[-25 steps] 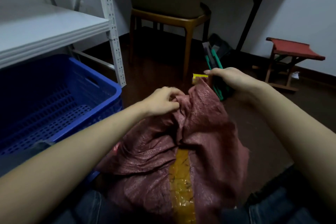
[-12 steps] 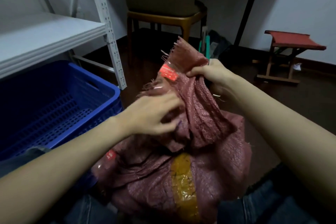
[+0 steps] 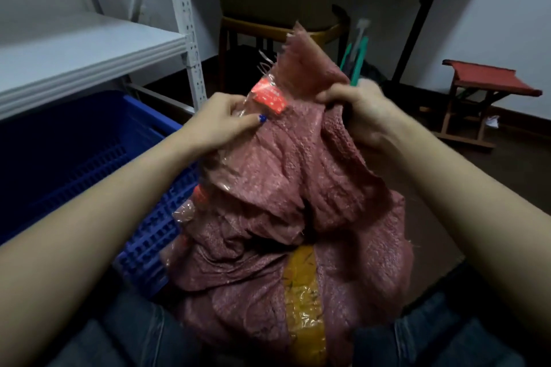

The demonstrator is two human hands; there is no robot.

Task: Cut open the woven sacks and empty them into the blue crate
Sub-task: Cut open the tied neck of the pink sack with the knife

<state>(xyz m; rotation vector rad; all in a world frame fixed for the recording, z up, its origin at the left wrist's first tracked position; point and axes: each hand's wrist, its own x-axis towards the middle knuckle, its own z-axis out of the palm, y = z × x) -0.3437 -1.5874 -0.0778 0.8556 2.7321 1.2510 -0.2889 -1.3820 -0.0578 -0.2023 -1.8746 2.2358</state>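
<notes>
— Head view. With the left hand (image 3: 220, 122), pinching the clear film at the neck of the woven sack (image 3: 298, 188), just beside the red label (image 3: 269, 97); fingers curled, thumb pressed in.

— And with the right hand (image 3: 360, 110)?

— Clenching the sack's top fold, knuckles toward the camera, holding the frayed edge upright. Just behind it, a green-handled tool (image 3: 357, 59); cannot tell whether gripped as well.

— Compared with half a second back?

— Left then laid flatter and lower on the cloth, fingers spread; now raised to the label and closed. Right grip much as before. A full second back, sack top slumped low, right hand farther out by the tool.

— As for the sack's place?

— Between the knees, on the lap in jeans (image 3: 134, 337), yellow tape strip (image 3: 304, 301) down the front, just beside the near wall of the blue crate (image 3: 149, 241) on the left.

— Farther out?

— White shelf (image 3: 89, 48) above the crate, wooden chair (image 3: 268, 30) behind, red stool (image 3: 489, 80) off to the right.
</notes>
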